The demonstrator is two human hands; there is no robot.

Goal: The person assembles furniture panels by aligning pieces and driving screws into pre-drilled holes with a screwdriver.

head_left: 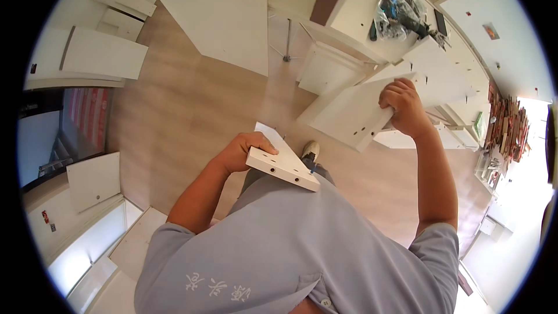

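My left hand (pixel 247 148) is closed on the end of a narrow white panel (pixel 282 170), held close against my body. Dark round holes show along the panel's near edge, and a small blue piece sits by its right corner. To the right, the raised right hand (pixel 402 104) grips the edge of a wider white board (pixel 347 115), with its fingers curled over the top. This board is tilted, and a few dark holes mark its near corner. Its far side overlaps other white boards, so I cannot tell whether they touch.
A large white panel (pixel 229 26) stands ahead, near a thin metal stand (pixel 288 52). Tools in clear plastic (pixel 398 17) lie on a white surface at far right. Stacked wood strips (pixel 508 122) line the right side. More white panels (pixel 102 52) lean at left.
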